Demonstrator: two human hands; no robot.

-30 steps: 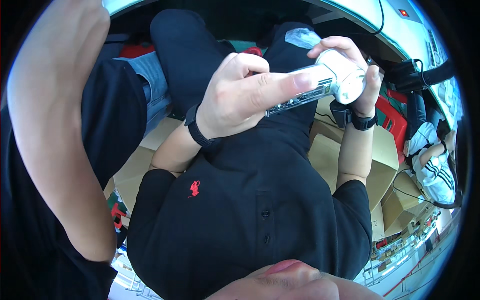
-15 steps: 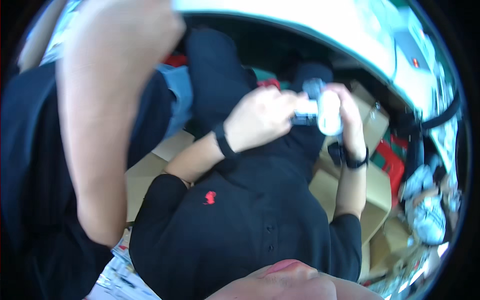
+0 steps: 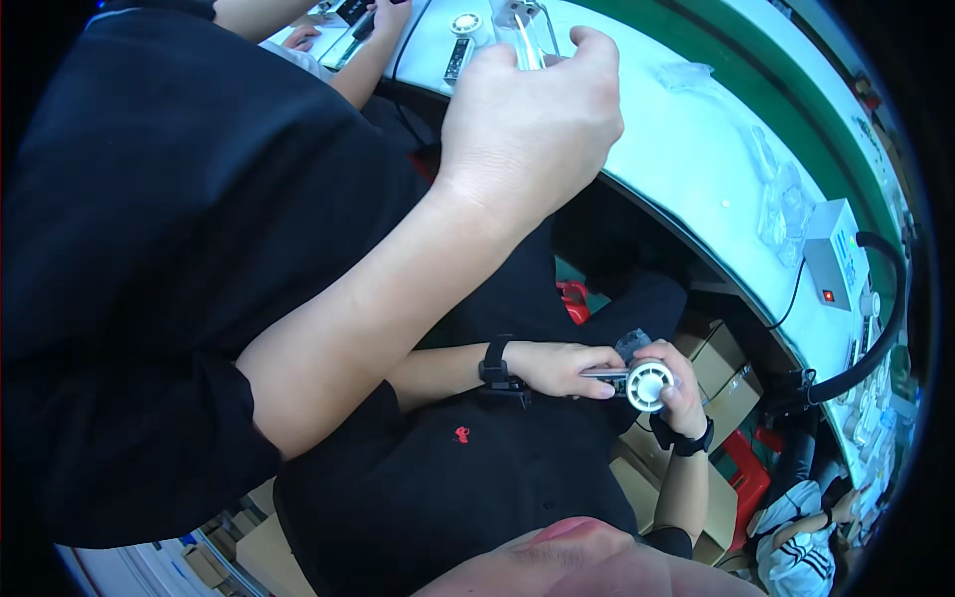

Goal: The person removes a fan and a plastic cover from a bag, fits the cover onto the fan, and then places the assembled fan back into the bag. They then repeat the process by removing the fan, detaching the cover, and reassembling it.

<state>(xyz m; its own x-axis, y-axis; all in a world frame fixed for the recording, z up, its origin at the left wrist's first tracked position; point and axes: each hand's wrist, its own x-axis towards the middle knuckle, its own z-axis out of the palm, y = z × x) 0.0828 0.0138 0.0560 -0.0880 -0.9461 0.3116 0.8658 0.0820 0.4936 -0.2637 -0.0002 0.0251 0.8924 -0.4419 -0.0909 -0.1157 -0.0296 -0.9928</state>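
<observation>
My right hand (image 3: 681, 398), a black band on its wrist, is closed round a white round slotted part (image 3: 648, 386) with a pale centre, held over my lap. From the left, my left hand (image 3: 567, 369), also with a black band, closes its thumb and fingers on a slim dark and silver piece (image 3: 606, 376). That piece meets the round part's left side; whether the two are joined I cannot tell. Just behind them shows a crumpled clear-grey bit (image 3: 632, 344), partly hidden by my fingers.
A co-worker's hand (image 3: 537, 129) reaches across from the left to a clear holder (image 3: 525, 35) on the white table (image 3: 686, 129). Another white round part (image 3: 466, 24) lies beside it. A grey box (image 3: 836, 254) with a hose stands right; cardboard boxes (image 3: 711, 358) and a red stool (image 3: 741, 478) are below.
The view has shifted, so my hands sit lower in it and more table shows. The co-worker's arm has swung right over the table. My hands still hold the same parts.
</observation>
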